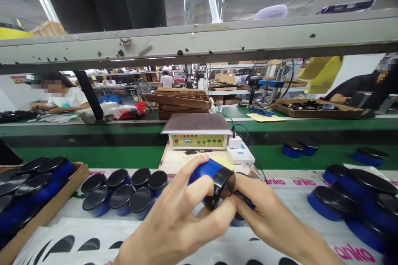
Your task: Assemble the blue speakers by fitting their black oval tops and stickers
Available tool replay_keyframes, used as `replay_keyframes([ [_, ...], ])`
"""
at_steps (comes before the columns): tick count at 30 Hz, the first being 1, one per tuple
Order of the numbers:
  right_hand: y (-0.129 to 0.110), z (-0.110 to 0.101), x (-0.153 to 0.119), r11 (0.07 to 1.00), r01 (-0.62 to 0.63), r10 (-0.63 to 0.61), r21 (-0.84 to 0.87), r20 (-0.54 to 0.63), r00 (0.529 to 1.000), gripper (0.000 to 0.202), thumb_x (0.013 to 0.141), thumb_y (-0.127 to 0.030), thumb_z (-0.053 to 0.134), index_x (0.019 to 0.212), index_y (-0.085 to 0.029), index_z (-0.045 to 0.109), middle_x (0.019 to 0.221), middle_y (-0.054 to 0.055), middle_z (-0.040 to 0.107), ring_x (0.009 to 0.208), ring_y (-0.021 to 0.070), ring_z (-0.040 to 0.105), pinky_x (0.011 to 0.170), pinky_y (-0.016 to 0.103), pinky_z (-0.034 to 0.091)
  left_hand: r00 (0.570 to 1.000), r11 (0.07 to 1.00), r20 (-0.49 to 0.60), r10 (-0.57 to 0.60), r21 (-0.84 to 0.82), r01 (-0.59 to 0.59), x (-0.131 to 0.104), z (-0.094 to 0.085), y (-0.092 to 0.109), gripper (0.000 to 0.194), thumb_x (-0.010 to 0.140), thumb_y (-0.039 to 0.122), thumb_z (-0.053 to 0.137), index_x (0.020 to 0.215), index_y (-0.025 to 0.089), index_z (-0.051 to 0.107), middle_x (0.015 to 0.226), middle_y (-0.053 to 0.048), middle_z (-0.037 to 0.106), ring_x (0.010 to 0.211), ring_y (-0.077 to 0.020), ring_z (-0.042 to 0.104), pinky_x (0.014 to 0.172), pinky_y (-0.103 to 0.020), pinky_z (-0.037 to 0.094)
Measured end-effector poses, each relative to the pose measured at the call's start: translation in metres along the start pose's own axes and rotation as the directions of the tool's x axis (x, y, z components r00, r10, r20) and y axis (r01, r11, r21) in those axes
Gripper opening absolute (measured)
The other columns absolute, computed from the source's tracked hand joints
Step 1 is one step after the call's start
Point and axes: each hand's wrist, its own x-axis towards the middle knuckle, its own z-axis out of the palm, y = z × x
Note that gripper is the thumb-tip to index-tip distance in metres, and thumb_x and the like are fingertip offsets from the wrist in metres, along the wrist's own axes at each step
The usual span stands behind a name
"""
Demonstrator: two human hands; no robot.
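From the worn head camera I look forward and down, left hand [182, 211] and right hand [272, 209] near, green surface [124, 153] beyond.

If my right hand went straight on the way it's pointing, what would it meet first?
Most likely the blue-and-black device in your left hand. The fingers of your right hand look right up against its black end, though depth is hard to judge.

Bright, with blurry, stretched edges

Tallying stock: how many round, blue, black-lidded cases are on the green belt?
3: two round blue cases right of centre, a third case farther right; others may be hidden.
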Motion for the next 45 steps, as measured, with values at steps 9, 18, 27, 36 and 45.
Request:
replay_keyframes([
  [9, -0.004, -0.005, 0.0, 1.0, 0.012, -0.013, 0.013, 0.054, 0.998, 0.014, 0.098, -0.026, 0.039, 0.09, -0.022, 0.049, 0.083, 0.0, 0.059, 0.072, 0.0131, 0.054, 0.065, 0.023, 0.04, 0.981, 0.979, 0.063, -0.183, -0.085, 0.187, -0.008, 0.003, -0.003, 0.04, 0.085, 0.021, 0.064, 0.121, 0.02, 0.048, 0.115, -0.007, 0.034, 0.127, -0.0263, 0.039, 0.107, -0.041, 0.042],
  [18, 0.016, -0.043, -0.011, 0.818, -0.123, 0.116, -0.561, -0.048, 0.992, 0.027, 0.099, -0.034, 0.028, 0.084, -0.023, 0.048, 0.063, 0.0, 0.059, 0.05, 0.0179, 0.053, 0.049, 0.029, 0.026, 0.692, 0.66, 0.255, -0.676, -0.209, 0.722, -0.029, 0.045, -0.042, 0.053, 0.083, 0.025, 0.063, 0.131, 0.026, 0.039, 0.134, -0.007, 0.045, 0.126, -0.0247, 0.043, 0.108, -0.042, 0.033],
  [27, 0.057, -0.043, -0.004, 0.711, -0.557, 0.624, -0.429, 0.018, 0.782, 0.031, 0.091, -0.052, 0.035, 0.087, -0.022, 0.044, 0.087, 0.008, 0.064, 0.068, 0.0238, 0.06, 0.055, 0.03, 0.036, 0.489, 0.365, 0.68, -0.547, -0.332, 0.87, -0.067, 0.116, -0.014, 0.072, 0.079, 0.034, 0.067, 0.141, 0.019, 0.033, 0.144, -0.015, 0.04, 0.133, -0.029, 0.038, 0.109, -0.047, 0.033],
  [36, 0.1, 0.006, 0.001, 0.824, -0.447, 0.537, -0.347, 0.228, 0.812, 0.025, 0.082, -0.04, 0.054, 0.092, -0.017, 0.053, 0.099, 0.01, 0.066, 0.086, 0.0242, 0.062, 0.069, 0.028, 0.041, 0.482, 0.549, 0.772, -0.415, -0.21, 0.809, -0.049, 0.105, 0.006, 0.071, 0.069, 0.052, 0.073, 0.133, 0.034, 0.048, 0.157, -0.008, 0.007, 0.142, -0.0381, 0.0, 0.111, -0.06, 0.016],
  [45, 0.094, 0.016, 0.0, 0.785, -0.468, 0.563, -0.405, 0.153, 0.812, 0.027, 0.087, -0.032, 0.046, 0.103, -0.012, 0.052, 0.101, 0.015, 0.065, 0.087, 0.027, 0.062, 0.068, 0.032, 0.04, 0.549, 0.677, 0.674, -0.494, -0.098, 0.729, -0.052, 0.123, 0.026, 0.08, 0.066, 0.052, 0.076, 0.133, 0.021, 0.045, 0.151, -0.016, 0.025, 0.139, -0.042, 0.016, 0.107, -0.066, 0.022],
])
